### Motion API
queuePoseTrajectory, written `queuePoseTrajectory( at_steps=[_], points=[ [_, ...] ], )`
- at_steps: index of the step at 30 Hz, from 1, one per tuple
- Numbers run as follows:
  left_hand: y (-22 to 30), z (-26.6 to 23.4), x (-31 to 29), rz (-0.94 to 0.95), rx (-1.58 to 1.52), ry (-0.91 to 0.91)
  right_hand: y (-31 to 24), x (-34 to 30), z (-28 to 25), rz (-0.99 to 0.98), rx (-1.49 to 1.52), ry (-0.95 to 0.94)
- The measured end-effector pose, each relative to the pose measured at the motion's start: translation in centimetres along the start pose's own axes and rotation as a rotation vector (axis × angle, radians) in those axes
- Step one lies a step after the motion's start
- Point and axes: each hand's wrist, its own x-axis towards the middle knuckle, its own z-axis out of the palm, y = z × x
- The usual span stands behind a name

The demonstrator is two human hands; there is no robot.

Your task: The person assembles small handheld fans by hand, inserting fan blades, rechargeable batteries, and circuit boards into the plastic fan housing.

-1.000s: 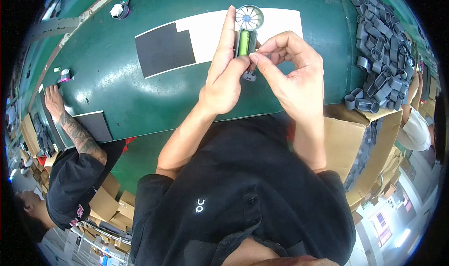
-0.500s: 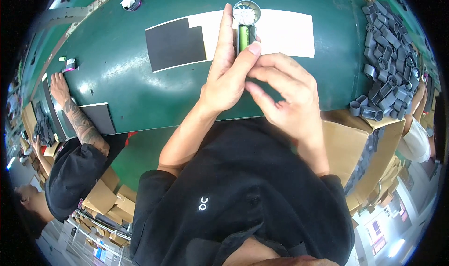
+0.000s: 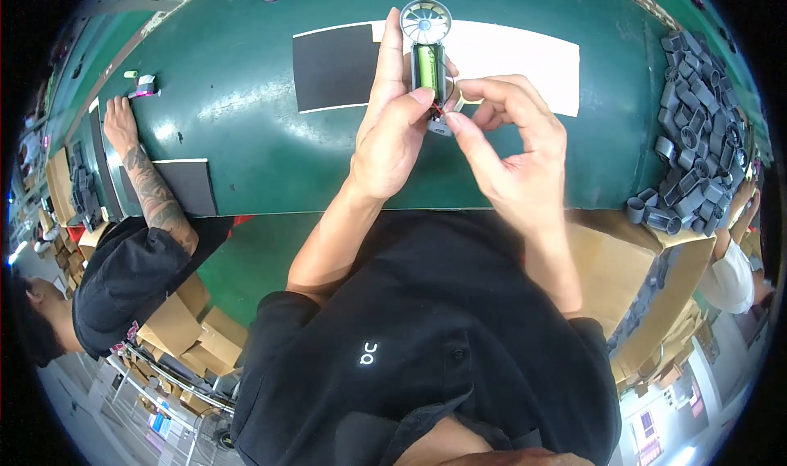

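My left hand (image 3: pixel 387 138) is closed around the dark body of a small handheld fan (image 3: pixel 425 23), with its thumb over the lower part. The round fan head points away from me. A green cylindrical battery (image 3: pixel 427 64) lies lengthwise in the open housing. Below my left thumb, thin wires (image 3: pixel 438 107) come out beside a small grey end piece (image 3: pixel 440 128). My right hand (image 3: pixel 525 142) has thumb and index finger at the wires and the end piece. Exactly what those fingertips pinch is hard to make out.
A white sheet (image 3: pixel 525 64) and a black sheet (image 3: pixel 332 68) lie on the green table (image 3: pixel 270 154). Grey plastic housings (image 3: pixel 697 130) are heaped at right, above a cardboard box (image 3: pixel 607 277). At left, a co-worker's tattooed arm (image 3: pixel 152 187) rests on the table.
My right hand has shifted from beside the battery toward the fan's lower end, with fingers more spread. The wires and grey end piece now show. The whole view has shifted slightly.
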Motion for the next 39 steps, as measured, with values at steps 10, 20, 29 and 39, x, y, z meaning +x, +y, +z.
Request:
queuePoseTrajectory(
  at_steps=[10,20,29,39],
  points=[
    [-0.4,0.3,0.0,0.079,0.218,0.110,0.5,0.1,1.7,-0.447,-0.438,0.086],
    [0.3,-2.2,-1.8,0.124,0.072,0.136,0.1,1.6,-0.4,-0.264,-0.077,-0.115],
    [1.7,-6.3,-4.5,0.101,0.010,0.251,4.8,6.1,4.8,-0.247,-0.383,-0.189],
    [0.8,-7.3,-2.8,0.098,0.027,0.261,5.0,5.0,8.1,-0.359,-0.680,-0.165]
  ],
)
